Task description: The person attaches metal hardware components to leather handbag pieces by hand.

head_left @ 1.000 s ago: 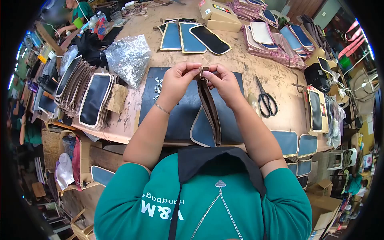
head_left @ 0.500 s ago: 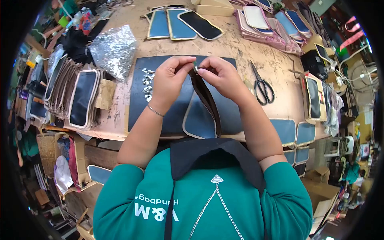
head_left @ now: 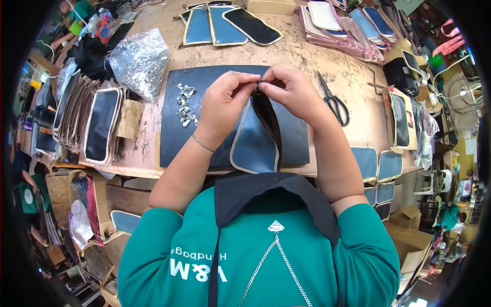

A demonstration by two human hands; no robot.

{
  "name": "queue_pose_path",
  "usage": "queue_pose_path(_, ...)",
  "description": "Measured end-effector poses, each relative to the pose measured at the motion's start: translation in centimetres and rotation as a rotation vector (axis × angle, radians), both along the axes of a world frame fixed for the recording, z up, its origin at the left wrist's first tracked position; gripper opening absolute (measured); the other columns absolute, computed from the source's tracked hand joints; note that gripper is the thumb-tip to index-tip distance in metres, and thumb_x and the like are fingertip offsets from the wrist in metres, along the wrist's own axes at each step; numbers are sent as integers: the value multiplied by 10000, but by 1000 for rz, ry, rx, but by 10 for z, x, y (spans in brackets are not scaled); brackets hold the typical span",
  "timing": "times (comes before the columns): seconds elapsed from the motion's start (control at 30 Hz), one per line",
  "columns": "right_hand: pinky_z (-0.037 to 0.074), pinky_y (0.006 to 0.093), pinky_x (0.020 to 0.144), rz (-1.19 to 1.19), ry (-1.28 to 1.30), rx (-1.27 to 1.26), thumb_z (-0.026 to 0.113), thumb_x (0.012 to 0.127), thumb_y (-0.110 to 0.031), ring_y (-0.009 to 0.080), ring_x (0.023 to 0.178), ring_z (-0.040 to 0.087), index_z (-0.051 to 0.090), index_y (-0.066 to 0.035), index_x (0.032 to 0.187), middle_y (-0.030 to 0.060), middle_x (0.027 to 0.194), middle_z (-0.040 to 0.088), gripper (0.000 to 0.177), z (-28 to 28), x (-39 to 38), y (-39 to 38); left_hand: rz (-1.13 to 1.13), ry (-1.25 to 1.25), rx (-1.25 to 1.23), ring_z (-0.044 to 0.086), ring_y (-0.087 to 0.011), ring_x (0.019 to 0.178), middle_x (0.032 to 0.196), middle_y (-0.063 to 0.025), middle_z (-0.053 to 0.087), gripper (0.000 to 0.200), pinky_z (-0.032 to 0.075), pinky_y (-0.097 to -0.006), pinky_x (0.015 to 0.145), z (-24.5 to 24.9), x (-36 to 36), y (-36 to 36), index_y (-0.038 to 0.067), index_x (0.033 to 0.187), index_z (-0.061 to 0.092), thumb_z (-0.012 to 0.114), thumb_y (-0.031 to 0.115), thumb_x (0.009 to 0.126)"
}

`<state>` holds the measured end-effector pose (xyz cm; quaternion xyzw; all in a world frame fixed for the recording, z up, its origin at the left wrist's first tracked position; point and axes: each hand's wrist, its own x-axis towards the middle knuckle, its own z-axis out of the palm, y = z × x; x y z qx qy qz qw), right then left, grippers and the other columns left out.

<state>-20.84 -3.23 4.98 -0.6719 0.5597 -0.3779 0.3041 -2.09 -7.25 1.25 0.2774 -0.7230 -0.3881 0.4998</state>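
My left hand (head_left: 225, 100) and my right hand (head_left: 289, 92) meet above the dark mat (head_left: 176, 138), fingertips pinched together at the top end of a dark zipper strip (head_left: 267, 117). The strip hangs down toward my body, beside a blue panel with a pale edge (head_left: 255, 146). Whatever small part sits between the fingertips is mostly hidden. Left of my left hand, several silver zipper pulls (head_left: 185, 105) lie loose on the mat. Black-handled scissors (head_left: 335, 105) rest on the table, right of my right hand.
A clear bag of metal pieces (head_left: 139, 64) lies at the back left, near stacked panels (head_left: 104, 125). More panels (head_left: 225, 25) lie at the back, with a pink-edged stack (head_left: 353, 43) at the right. Another person's arm (head_left: 64, 40) shows at the far left.
Both hands have shifted slightly right, and their fingertips have come closer together. The silver piece seen between them before is now mostly covered. The view has shifted a little.
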Motion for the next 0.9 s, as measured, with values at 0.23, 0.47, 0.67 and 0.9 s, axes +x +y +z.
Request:
queue_pose_path(0.23,498,233,727,-144,-360,-83,728,906,-82,73,807,592,654,-18,988,14,890,655,128,-29,7,2,-81,103,168,650,-91,872,1000,-37,674,211,535,-223,790,-7,-5,-5,14,1140,682,673,-11,931)
queue_pose_path(0.47,508,227,757,-189,-525,-171,726,895,-22,74,814,603,645,-27,1056,13,902,651,180,-29,14,8,-139,168,255,626,-88,875,955,-34,634,274,521,-227,805,-7,-9,-7,33,1155,562,681,-37,918)
queue_pose_path(0.67,514,255,786,-190,-277,-220,680,899,24,99,849,616,656,-30,1130,43,906,650,239,-24,13,14,-123,100,217,607,-78,841,942,-18,629,231,505,-220,767,-7,-9,-7,53,1052,518,683,-37,916)
queue_pose_path(0.9,532,287,804,-195,-139,-341,647,883,50,187,869,670,694,-19,1083,106,945,682,217,-18,16,16,-120,68,180,604,-77,838,937,-27,635,230,502,-220,758,-7,-10,-7,56,1030,494,668,-47,922)
